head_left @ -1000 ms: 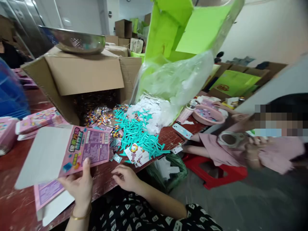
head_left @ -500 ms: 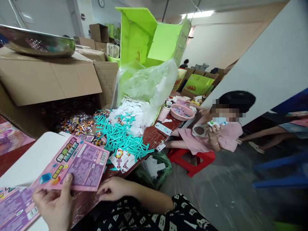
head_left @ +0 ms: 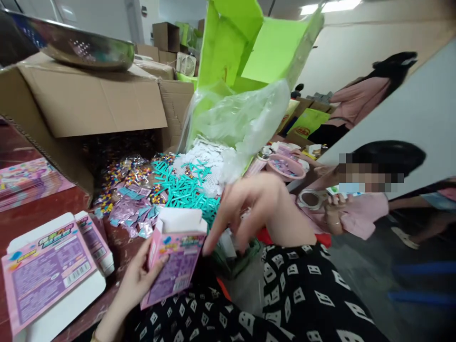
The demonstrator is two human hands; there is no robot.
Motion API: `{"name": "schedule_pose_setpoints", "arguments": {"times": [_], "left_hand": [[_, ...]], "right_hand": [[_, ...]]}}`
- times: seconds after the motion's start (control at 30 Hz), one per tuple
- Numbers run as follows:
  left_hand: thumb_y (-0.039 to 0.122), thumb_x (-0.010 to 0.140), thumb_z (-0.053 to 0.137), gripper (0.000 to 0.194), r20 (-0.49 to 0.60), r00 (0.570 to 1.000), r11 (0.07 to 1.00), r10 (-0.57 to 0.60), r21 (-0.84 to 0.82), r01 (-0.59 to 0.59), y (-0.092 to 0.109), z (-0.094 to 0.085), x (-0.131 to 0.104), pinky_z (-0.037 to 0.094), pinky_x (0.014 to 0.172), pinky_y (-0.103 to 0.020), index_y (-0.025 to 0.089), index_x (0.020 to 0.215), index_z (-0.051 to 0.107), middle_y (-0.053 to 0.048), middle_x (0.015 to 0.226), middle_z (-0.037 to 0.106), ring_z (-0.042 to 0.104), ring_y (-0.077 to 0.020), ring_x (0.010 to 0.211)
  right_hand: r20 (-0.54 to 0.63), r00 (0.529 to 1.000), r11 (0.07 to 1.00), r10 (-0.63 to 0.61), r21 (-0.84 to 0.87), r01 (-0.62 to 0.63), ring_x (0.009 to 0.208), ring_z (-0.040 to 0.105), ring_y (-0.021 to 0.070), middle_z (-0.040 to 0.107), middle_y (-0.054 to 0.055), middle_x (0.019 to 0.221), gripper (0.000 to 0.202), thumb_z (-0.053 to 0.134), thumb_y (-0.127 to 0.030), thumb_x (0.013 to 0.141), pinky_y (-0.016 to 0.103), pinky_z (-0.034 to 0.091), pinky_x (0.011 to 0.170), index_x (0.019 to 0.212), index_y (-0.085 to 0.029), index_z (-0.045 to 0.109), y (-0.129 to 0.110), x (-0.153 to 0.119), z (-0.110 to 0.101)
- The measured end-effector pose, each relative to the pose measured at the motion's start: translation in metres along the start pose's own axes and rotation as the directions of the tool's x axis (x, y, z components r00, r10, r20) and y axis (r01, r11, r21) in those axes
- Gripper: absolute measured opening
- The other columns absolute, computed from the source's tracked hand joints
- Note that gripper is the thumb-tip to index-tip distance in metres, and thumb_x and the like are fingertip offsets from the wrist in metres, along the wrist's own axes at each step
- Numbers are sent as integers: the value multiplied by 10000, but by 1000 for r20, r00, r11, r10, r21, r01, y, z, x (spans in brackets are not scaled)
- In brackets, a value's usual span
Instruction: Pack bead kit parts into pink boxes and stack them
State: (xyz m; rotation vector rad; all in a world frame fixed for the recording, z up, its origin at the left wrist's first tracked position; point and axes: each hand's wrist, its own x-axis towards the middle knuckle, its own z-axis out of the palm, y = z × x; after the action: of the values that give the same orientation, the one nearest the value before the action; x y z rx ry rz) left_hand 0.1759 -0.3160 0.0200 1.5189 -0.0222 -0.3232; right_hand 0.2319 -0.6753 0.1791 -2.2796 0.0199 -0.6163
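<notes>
My left hand [head_left: 144, 275] grips a pink and purple printed carton [head_left: 174, 261], folded into a box and held upright above my lap, its white top flaps raised. To the right of the carton is my right hand [head_left: 252, 204], blurred by motion, its fingers bent downward and apart with nothing visible in them. Flat pink and purple cartons [head_left: 53, 261] lie on the table at left. Behind the held box are a pile of teal plastic sticks [head_left: 185, 183], small purple and blue sachets [head_left: 130, 209] and white perforated sheets [head_left: 208, 154].
A cardboard box [head_left: 103, 104] bears a metal colander [head_left: 92, 50]. Behind the piles stands a green carton [head_left: 274, 47] with a plastic liner. A person in pink [head_left: 359, 213] sits at right by a pink basin [head_left: 285, 166]. A green bag [head_left: 245, 261] hangs below the table edge.
The carton in my left hand was flat over the table and is now box-shaped near my lap. My right hand has risen from the table edge. The view has shifted left.
</notes>
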Motion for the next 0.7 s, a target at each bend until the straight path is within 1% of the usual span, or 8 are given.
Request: {"name": "schedule_pose_setpoints", "arguments": {"times": [0.07,0.17,0.2,0.23,0.43,0.53,0.6,0.7], "left_hand": [[507,671,825,857,-143,987,997,68,-22,-72,7,-10,4,585,910,-397,171,1387,495,-164,1232,690,691,-299,1077],[502,723,794,749,-311,943,987,121,-63,-147,14,-38,-3,566,945,-376,186,1351,535,-154,1248,677,669,-288,1119],[507,743,778,721,-347,931,987,108,-76,-143,13,-47,-7,560,957,-376,193,1347,542,-147,1249,676,661,-286,1132],[518,759,760,706,-385,919,987,86,-92,-131,9,-55,-12,554,969,-380,201,1351,541,-140,1251,675,653,-285,1145],[571,820,667,647,-591,805,996,60,-14,-85,-42,-61,-32,376,1148,-403,201,1342,565,-109,1326,634,518,-280,1322],[592,826,639,604,-630,764,987,141,151,-58,-61,-51,-39,377,1144,-429,171,1259,625,-128,1276,662,567,-294,1265],[628,776,666,601,-615,763,970,198,234,-63,-67,-46,-45,433,1095,-458,150,1140,681,-155,1184,700,635,-320,1159],[601,716,737,577,-494,823,948,282,278,-157,-65,-44,-50,447,1074,-493,154,1079,703,-189,1116,716,651,-350,1135]], "right_hand": [[385,921,998,-56,59,36,729,708,114,783,25,930,162,790,-286,650,160,484,537,590,-186,677,-12,-49,39],[879,449,987,-161,136,88,656,688,147,756,-21,732,236,842,-181,564,229,499,601,771,-267,769,-18,-106,90],[918,365,987,-154,125,102,655,682,155,754,-17,738,286,823,-175,590,240,487,616,855,-272,780,-15,-117,102],[927,352,989,-133,102,104,666,678,162,757,-4,769,315,797,-176,631,248,477,626,933,-264,776,-10,-125,111],[805,593,942,6,195,-275,772,672,179,724,102,1017,413,718,-326,791,291,512,669,1161,-159,642,24,-170,166],[777,629,784,-35,411,-464,883,683,190,693,108,1123,672,784,-400,742,338,553,760,1318,-181,516,20,-191,199],[748,657,689,-90,523,-501,980,678,205,684,103,1169,660,787,-434,748,386,550,866,1303,-193,525,13,-196,214],[666,736,690,-118,588,-422,1034,674,227,703,94,1147,456,742,-451,805,426,521,957,1164,-196,622,8,-188,222]]}}
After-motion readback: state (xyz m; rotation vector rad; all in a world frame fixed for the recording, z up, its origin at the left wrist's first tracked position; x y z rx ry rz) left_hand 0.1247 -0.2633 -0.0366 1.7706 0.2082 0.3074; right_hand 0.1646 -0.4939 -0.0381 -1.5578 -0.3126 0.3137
